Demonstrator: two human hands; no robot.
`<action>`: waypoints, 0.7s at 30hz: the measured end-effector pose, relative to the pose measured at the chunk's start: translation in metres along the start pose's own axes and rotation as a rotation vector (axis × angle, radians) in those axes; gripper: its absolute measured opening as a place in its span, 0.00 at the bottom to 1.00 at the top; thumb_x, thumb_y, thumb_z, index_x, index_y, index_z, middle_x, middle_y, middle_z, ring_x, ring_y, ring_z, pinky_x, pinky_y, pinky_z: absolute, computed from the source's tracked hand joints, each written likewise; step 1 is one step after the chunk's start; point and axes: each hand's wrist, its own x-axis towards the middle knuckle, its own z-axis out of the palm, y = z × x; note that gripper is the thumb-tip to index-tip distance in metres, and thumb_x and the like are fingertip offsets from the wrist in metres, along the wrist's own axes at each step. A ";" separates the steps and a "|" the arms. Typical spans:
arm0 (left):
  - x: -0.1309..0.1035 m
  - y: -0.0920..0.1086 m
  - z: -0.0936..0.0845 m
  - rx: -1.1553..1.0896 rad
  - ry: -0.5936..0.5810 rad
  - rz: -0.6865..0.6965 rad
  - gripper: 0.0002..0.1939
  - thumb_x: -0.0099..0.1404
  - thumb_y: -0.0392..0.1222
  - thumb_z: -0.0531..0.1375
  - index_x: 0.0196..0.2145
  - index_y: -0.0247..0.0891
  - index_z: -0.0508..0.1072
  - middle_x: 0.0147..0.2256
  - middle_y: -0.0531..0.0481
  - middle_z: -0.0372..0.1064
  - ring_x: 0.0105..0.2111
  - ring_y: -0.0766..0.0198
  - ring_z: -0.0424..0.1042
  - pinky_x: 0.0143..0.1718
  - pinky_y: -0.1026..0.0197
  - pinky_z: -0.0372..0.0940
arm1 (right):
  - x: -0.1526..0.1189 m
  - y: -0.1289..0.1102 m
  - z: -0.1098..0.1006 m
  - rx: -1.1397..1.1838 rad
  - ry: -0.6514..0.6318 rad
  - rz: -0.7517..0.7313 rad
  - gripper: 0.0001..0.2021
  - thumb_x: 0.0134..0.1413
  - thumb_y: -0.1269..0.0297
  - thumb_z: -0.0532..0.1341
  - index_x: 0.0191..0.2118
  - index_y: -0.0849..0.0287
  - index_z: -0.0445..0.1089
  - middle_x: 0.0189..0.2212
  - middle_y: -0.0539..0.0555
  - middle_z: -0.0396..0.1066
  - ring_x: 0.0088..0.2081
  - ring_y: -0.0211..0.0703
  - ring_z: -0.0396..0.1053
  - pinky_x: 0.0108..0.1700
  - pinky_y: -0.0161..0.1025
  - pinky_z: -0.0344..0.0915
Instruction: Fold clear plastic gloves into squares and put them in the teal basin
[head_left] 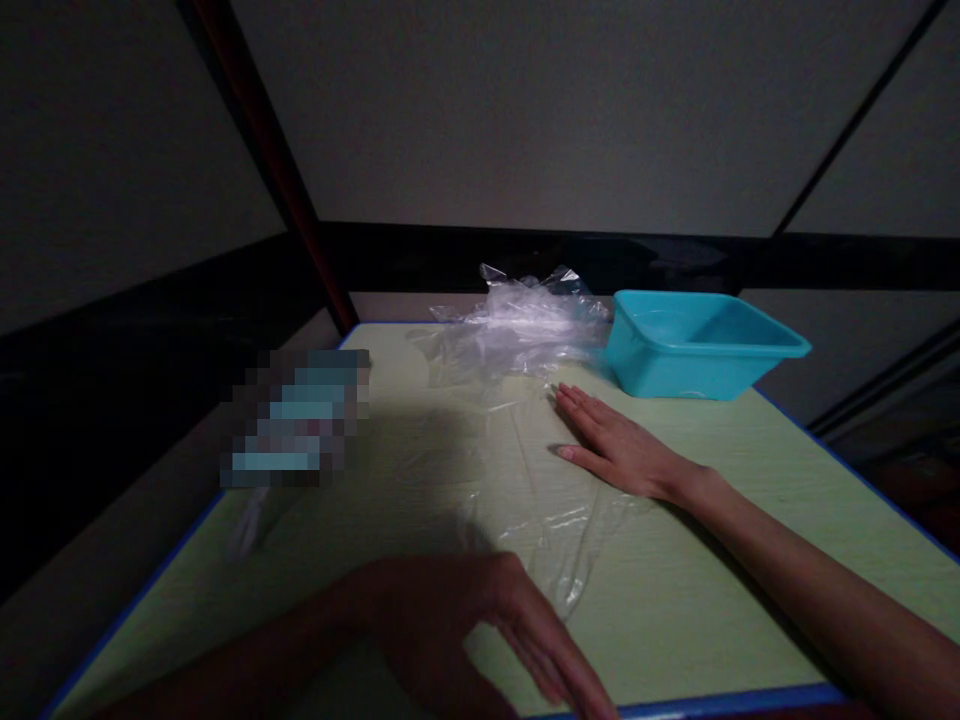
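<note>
"Between the two hands, what is being shown?"

"A clear film [529, 490] is being seen there, lying thin and creased on the table [780, 600], its near end reaching just beyond the left hand [487, 620]."

"And how are the hands being held?"

"Well apart from each other. The right hand [619, 445] is being held flat, palm down, at the film's right side, with its fingers being pointed forward and inward. Whether the film is being pressed by it cannot be told. The left hand is being bent down at the wrist; its thumb and fingers are being kept spread, though some tips are being cut off by the lower edge of the view."

"What is being found ahead of the hands?"

"Straight beyond the film, a crumpled heap of clear plastic [532, 325] is being seen. Whether it is being joined to the film cannot be told. Beyond the right hand and to its right, a blue basin [675, 370] is being shown upright, just beside the heap."

"And farther left?"

"Beyond the left hand, at the table's left edge, a pixelated item [300, 415] is being blurred past naming."
</note>
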 end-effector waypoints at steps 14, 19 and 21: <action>0.012 -0.013 -0.001 0.852 0.070 0.089 0.31 0.63 0.50 0.47 0.56 0.22 0.52 0.58 0.36 0.46 0.58 0.56 0.44 0.59 0.57 0.41 | -0.006 -0.038 -0.006 0.002 -0.001 -0.035 0.27 0.60 0.58 0.43 0.60 0.69 0.44 0.60 0.62 0.41 0.60 0.47 0.39 0.59 0.46 0.44; 0.008 -0.015 0.001 0.827 0.087 0.047 0.34 0.63 0.53 0.48 0.58 0.23 0.49 0.59 0.36 0.41 0.59 0.56 0.41 0.58 0.56 0.41 | -0.007 -0.040 0.000 0.021 -0.042 -0.071 0.28 0.60 0.56 0.43 0.61 0.68 0.42 0.61 0.61 0.39 0.61 0.48 0.37 0.59 0.47 0.44; 0.008 -0.016 0.001 0.818 0.079 0.039 0.35 0.63 0.54 0.48 0.58 0.23 0.48 0.59 0.36 0.40 0.59 0.56 0.41 0.59 0.56 0.40 | -0.006 -0.037 0.001 0.019 -0.067 -0.077 0.29 0.60 0.55 0.43 0.61 0.68 0.42 0.61 0.61 0.39 0.61 0.48 0.37 0.60 0.47 0.43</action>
